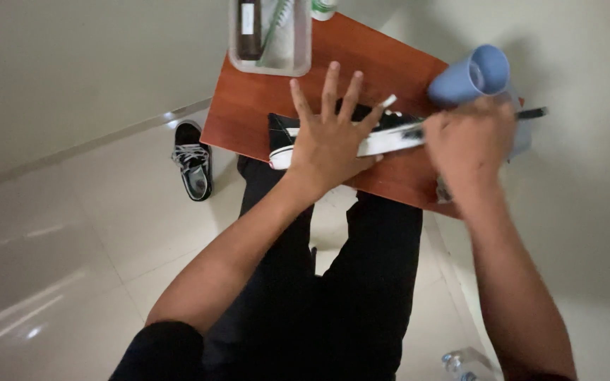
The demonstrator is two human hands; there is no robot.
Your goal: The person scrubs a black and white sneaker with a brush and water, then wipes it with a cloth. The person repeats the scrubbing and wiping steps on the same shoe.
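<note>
A black sneaker with a white sole [282, 135] lies on its side on the red-brown table [248, 106]. My left hand [330, 134] rests flat on the sneaker, fingers spread. My right hand [469, 141] is closed around a thin dark-handled tool [531, 113], a brush or pen, whose end sticks out to the right; its working end is hidden at the sneaker's toe. A blue cup [471, 74] lies on its side just behind my right hand.
A clear plastic tray [270, 35] with a dark bottle and a green-and-white brush stands at the table's back edge. The matching sneaker [192, 161] sits on the pale tiled floor at the left. A clear bottle [460, 363] is on the floor at the lower right.
</note>
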